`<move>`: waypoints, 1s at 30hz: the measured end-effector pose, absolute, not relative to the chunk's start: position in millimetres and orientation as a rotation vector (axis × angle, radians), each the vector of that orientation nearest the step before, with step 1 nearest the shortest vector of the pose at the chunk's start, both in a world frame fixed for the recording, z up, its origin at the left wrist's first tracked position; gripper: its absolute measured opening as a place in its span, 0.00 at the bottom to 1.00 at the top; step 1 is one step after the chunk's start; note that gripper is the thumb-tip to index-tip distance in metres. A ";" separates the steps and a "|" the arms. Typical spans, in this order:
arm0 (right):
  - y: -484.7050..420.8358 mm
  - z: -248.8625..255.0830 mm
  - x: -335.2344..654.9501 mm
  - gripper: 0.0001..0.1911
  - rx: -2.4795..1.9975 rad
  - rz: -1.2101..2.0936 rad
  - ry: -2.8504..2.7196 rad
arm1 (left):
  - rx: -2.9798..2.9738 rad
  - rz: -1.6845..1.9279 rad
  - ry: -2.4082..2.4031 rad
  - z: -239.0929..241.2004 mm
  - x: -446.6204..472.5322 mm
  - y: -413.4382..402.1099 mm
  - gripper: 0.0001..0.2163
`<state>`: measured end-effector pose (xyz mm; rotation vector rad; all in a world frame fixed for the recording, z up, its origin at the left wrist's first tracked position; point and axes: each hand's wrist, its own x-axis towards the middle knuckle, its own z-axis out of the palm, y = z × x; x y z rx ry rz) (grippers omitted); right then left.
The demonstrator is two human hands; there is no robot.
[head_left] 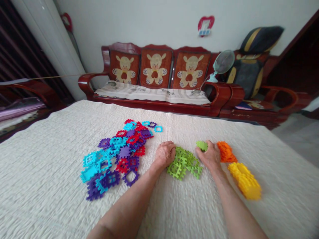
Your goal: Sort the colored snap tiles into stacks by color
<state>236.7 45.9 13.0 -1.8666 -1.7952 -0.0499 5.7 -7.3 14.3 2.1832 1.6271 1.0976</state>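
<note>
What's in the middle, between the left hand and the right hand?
In the head view, a green pile of notched pieces lies between the left hand and right hand. Another green piece is at the right hand's fingers.

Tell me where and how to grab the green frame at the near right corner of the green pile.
I'd pinch the outer right rim of the green frame, coming from the near right. That side juts out of the green pile, while its far left side looks crowded by neighbours. The toothed edge should help the hold.
</note>
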 end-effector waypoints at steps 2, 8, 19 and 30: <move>45.6 13.3 235.8 0.31 -1.865 -0.058 -1.805 | 2.175 1.105 1.639 14.5 6.0 -7.7 0.12; 45.7 18.3 231.7 0.35 -1.905 -0.071 -1.816 | 2.181 1.105 1.641 15.7 6.4 -8.2 0.12; 46.0 24.2 227.9 0.28 -1.887 -0.110 -1.828 | 2.166 1.112 1.643 13.0 6.7 -6.7 0.12; 48.7 19.7 229.8 0.33 -1.887 -0.067 -1.788 | 2.151 1.141 1.641 12.2 6.0 -6.6 0.12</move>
